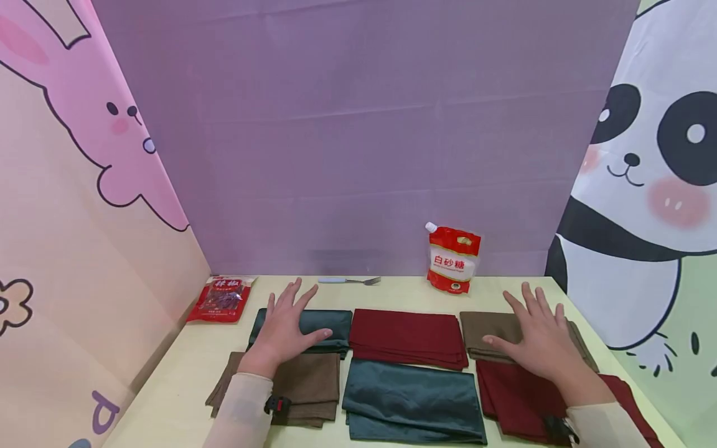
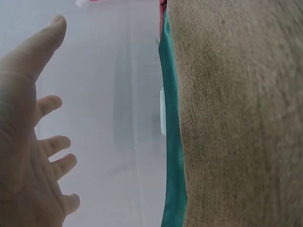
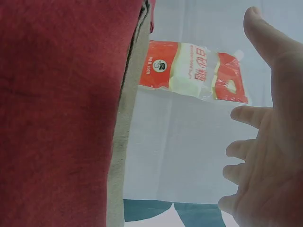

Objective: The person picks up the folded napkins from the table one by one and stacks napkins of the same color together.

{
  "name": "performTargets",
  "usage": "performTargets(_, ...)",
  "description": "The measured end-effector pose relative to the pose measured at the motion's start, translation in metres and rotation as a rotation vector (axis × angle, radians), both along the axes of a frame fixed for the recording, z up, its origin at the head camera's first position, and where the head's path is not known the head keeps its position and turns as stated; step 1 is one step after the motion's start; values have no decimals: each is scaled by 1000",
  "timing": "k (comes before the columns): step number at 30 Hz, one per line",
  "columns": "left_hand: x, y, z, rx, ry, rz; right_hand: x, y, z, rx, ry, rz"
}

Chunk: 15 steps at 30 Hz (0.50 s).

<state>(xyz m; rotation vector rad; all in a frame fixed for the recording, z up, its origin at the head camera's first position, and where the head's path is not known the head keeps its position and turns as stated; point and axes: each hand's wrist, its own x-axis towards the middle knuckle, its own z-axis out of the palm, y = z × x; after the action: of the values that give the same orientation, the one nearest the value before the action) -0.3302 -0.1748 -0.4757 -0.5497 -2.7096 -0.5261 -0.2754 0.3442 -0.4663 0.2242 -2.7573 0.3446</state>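
A staged recording booth: a pale table [image 1: 185, 348] boxed in by a purple backdrop [image 1: 358, 124] and cartoon rabbit [image 1: 84, 106] and panda [image 1: 650, 174] side panels.

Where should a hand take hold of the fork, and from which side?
Probably by the pale handle, coming from above. The fork lies flat near the back wall, handle pointing left, tines right. The left hand is nearer, and nothing crowds that end.

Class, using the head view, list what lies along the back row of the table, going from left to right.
Red snack packet → fork → sugar pouch.
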Motion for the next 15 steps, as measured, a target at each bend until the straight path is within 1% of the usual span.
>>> performTargets(2,-1,2,0,4,11,-8,3,0,3,-3,9,3)
performTargets(5,-1,5,1,-1,8,-8,9,0,6,-16,21,9)
performTargets(15,4,18,3,10,-4,-45,23,8,7,-61,41,0)
